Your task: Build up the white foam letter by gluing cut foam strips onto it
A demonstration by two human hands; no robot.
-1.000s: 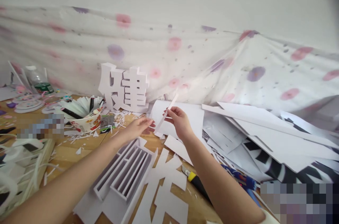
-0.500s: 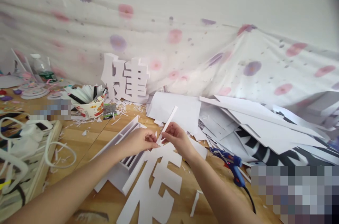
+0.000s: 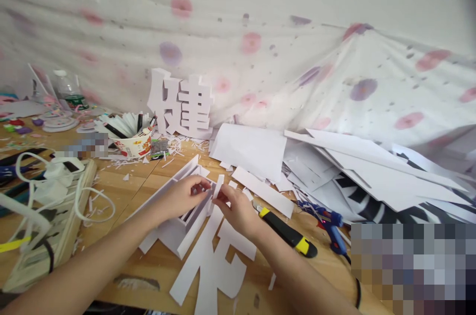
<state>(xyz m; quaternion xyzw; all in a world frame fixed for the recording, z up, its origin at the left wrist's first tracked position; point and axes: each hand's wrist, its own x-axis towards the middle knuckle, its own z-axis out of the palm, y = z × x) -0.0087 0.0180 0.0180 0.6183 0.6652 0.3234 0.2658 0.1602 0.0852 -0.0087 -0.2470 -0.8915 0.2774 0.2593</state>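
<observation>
My right hand (image 3: 236, 208) pinches a narrow white foam-board strip (image 3: 219, 187), which stands up from its fingertips. My left hand (image 3: 184, 198) is half curled just left of the strip, over a hollow white foam-board letter (image 3: 186, 235) with raised side walls and inner ribs. Its thumb and fingers are closed together near the letter's edge; what lies between them is hidden. A flat white cut-out character (image 3: 219, 270) lies below my right hand, partly covered by it. Beside my right forearm rests a black and yellow utility knife (image 3: 288, 233).
A blue glue gun (image 3: 330, 223) lies at the right, below stacked white sheets (image 3: 357, 166). Another white board (image 3: 264, 191) lies behind the knife. A finished raised character (image 3: 182, 104) stands at the back, near a paper bowl (image 3: 134, 145). Cables and a power strip (image 3: 63, 225) occupy the left.
Both hands have moved down and nearer the hollow letter, and the strip has come left with my right hand. The utility knife now shows beside my right forearm. The view has shifted slightly.
</observation>
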